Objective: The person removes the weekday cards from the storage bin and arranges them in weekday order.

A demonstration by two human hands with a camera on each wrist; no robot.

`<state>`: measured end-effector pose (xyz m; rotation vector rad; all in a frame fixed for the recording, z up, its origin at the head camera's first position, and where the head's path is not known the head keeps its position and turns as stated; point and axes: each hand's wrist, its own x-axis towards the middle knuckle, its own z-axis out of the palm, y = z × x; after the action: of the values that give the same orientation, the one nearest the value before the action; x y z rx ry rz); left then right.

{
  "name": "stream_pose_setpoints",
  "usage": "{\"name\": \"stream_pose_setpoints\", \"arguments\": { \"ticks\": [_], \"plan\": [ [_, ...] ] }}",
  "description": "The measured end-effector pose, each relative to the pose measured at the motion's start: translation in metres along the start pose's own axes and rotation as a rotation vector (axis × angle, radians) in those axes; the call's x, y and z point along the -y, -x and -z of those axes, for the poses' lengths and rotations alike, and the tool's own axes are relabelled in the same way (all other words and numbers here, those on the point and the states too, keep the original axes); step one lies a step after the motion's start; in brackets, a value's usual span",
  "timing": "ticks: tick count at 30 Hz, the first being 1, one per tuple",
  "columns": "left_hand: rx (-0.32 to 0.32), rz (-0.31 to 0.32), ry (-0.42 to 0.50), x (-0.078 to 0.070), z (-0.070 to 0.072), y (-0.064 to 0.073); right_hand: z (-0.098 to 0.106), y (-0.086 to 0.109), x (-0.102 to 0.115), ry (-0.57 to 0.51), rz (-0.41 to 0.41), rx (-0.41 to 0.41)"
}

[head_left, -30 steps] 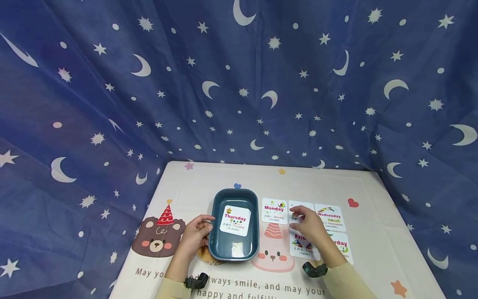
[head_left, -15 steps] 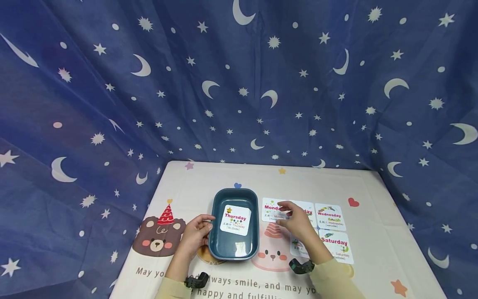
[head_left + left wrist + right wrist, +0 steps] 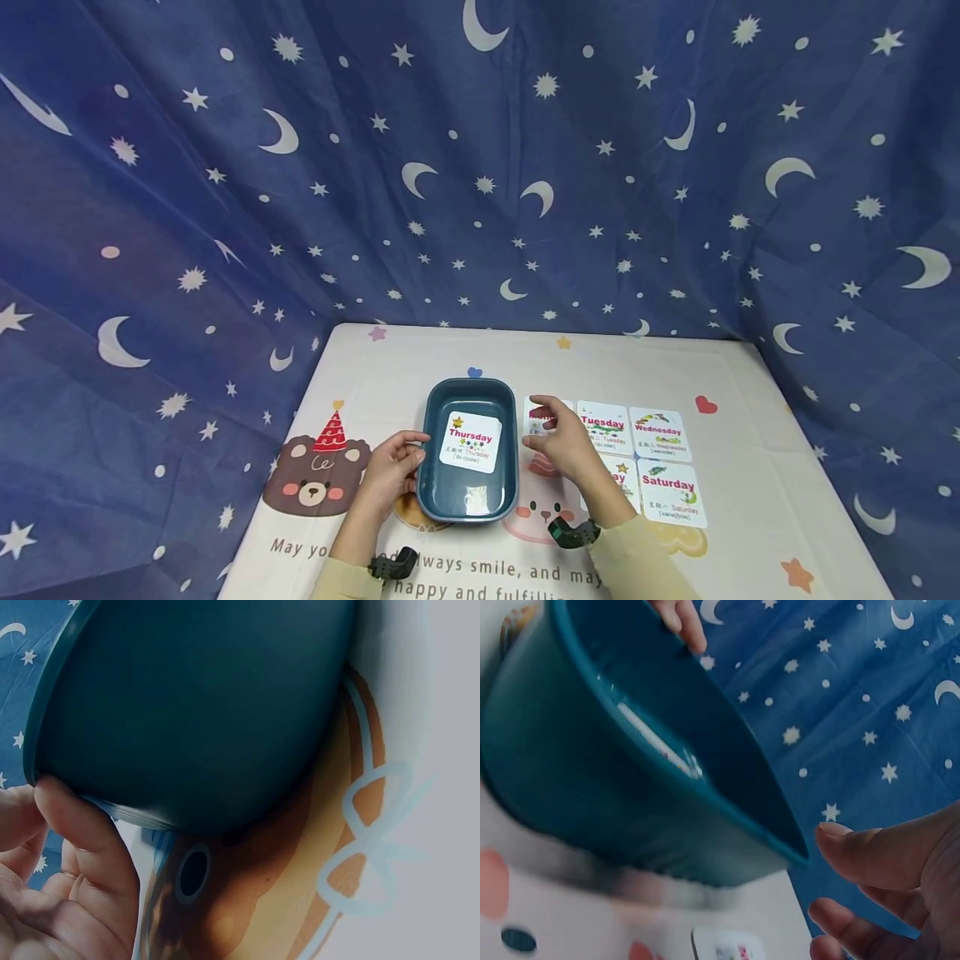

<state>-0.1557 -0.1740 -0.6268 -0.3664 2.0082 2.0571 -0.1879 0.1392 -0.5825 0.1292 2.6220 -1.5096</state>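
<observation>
My left hand (image 3: 392, 467) holds the left rim of a dark teal plastic tub (image 3: 442, 498), its fingertips at the edge. Inside the tub lies a white Thursday flash card (image 3: 470, 450), face up. My right hand (image 3: 567, 448) hovers beside the tub's right side with thumb and fingers spread. Nothing is between them in the right wrist view, where the thumb (image 3: 877, 851) stands close to the tub's rim. A Monday card (image 3: 534, 427) is partly hidden under this hand.
Right of the hand, Tuesday (image 3: 602, 427), Wednesday (image 3: 660, 435) and Saturday (image 3: 672, 496) cards lie flat, with another card (image 3: 627, 483) partly behind the right forearm. A printed cloth (image 3: 735, 533) covers the table. A blue moon-and-star curtain (image 3: 480, 167) stands behind.
The right hand has moved left from over the Tuesday card, across the Monday card, to near the tub. The left hand and the tub have stayed put.
</observation>
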Motion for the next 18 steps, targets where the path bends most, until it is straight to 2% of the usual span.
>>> {"name": "stream_pose_setpoints", "arguments": {
  "ticks": [6,14,18],
  "plan": [
    [-0.003,0.006,0.003,-0.002,0.000,0.000,-0.012,-0.002,0.016,-0.029,0.030,0.007],
    [0.003,0.006,-0.002,0.001,0.001,-0.001,-0.023,-0.002,0.038,0.011,0.055,0.028],
    [-0.002,0.012,-0.003,0.001,0.001,-0.001,-0.031,-0.003,0.044,-0.003,0.084,0.058]
  ]
}}
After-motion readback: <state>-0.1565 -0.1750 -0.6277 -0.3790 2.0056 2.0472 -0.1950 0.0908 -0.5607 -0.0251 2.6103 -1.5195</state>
